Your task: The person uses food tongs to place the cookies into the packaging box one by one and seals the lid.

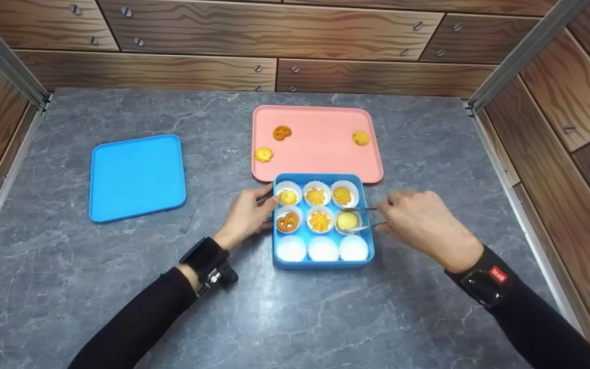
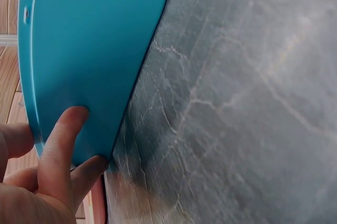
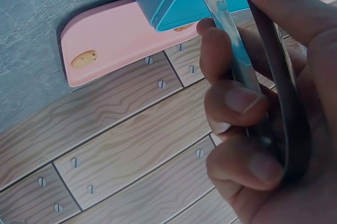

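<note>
1. The blue box (image 1: 324, 265) stands on the desk (image 1: 300, 318), a little closer to the right edge than to the left, well apart from the back edge. It bears nine paper cups (image 1: 323, 249) in three rows.
2. The round yellow cookie (image 1: 347, 220) sits in the middle row, in the cup nearest to the desk's right edge.
3. Seen from the right hand (image 1: 420, 220), this cookie lies toward the desk's left edge; the right hand is the nearer one.
4. The right hand has its fingers curled around metal tongs (image 3: 227, 26). Their long axis runs almost parallel to the desk's back edge. The tips stand apart, with the cookie between them; whether they press it, I cannot tell.
5. The left hand (image 1: 244, 212) touches the box wall facing the desk's left edge, its fingers spread; whether it also grips the rim, I cannot tell.
6. The pink tray (image 1: 320, 136), with three cookies (image 1: 282, 133), lies toward the back edge, and the blue lid (image 1: 138, 179) nearer the left edge.
</note>
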`<state>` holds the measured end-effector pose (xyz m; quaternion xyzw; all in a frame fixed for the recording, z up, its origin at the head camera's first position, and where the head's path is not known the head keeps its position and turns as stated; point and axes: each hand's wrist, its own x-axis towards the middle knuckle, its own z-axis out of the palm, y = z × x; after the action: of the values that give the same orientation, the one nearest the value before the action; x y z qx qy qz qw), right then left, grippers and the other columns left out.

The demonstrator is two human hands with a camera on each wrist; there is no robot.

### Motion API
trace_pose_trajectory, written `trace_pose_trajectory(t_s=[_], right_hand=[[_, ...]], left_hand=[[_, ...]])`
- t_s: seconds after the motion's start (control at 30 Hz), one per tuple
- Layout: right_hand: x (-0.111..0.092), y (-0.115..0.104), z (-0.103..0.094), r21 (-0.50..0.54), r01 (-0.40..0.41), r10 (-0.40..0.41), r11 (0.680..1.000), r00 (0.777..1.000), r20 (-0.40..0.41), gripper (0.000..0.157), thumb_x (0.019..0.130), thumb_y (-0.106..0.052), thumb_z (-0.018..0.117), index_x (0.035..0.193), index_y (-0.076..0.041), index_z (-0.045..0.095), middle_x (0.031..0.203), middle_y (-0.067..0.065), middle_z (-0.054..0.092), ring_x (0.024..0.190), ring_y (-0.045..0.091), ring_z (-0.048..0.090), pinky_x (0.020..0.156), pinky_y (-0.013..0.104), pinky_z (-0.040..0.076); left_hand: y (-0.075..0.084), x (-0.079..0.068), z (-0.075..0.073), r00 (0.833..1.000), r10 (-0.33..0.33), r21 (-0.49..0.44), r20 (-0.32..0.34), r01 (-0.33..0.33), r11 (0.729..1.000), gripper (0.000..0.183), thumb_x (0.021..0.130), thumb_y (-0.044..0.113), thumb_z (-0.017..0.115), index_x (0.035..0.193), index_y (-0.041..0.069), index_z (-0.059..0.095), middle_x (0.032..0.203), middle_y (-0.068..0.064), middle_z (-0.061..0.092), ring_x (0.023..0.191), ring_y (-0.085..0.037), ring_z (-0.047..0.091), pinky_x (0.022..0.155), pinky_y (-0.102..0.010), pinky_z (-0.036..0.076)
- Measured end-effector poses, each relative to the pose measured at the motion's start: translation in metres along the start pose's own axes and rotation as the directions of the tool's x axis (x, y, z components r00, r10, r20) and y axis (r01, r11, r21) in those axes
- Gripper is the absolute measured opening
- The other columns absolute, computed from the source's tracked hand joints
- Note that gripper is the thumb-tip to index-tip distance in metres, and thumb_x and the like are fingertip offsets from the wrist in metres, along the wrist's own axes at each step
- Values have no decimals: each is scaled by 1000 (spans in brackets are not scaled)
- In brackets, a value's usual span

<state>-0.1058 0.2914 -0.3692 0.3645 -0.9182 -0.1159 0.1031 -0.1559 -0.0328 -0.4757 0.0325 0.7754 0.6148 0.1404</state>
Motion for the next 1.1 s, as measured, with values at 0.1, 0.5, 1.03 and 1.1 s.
trace_pose_trajectory(t_s=[0.1,0.5,1.03,1.1], right_hand=[[2,0,1,5,-4,4,1000,1000,-3,39,74,-33,96,85,-5,72,66,4,52,54,20,50,35,34,45],[6,4,0,47,-10,9,999,1000,15,36,77,-32,94,89,-6,72,69,3,52,52,16,44,36,30,41],[11,33,20,231,-110,157,967,968,-198,39,88,-30,85,111,0,75,78,8,66,58,20,62,41,39,54],[14,38,25,249,-139,194,959,957,-214,40,88,-30,84,111,1,75,79,10,67,58,22,63,42,40,56]], left_hand=[[0,0,-1,1000,7,-12,3,-7,1000,51,103,17,64,150,1,51,145,-21,58,92,-26,75,66,-32,68],[1,1,-5,1000,-1,-16,-5,1,1000,51,104,16,64,150,2,50,146,-21,57,92,-25,75,66,-33,68],[-1,1,-1,1000,7,-3,12,-7,1000,50,104,17,63,151,5,50,146,-21,57,77,-25,74,61,-34,68],[-1,1,0,1000,8,2,9,-8,1000,50,104,17,63,151,5,50,146,-20,58,76,-24,73,60,-35,68]])
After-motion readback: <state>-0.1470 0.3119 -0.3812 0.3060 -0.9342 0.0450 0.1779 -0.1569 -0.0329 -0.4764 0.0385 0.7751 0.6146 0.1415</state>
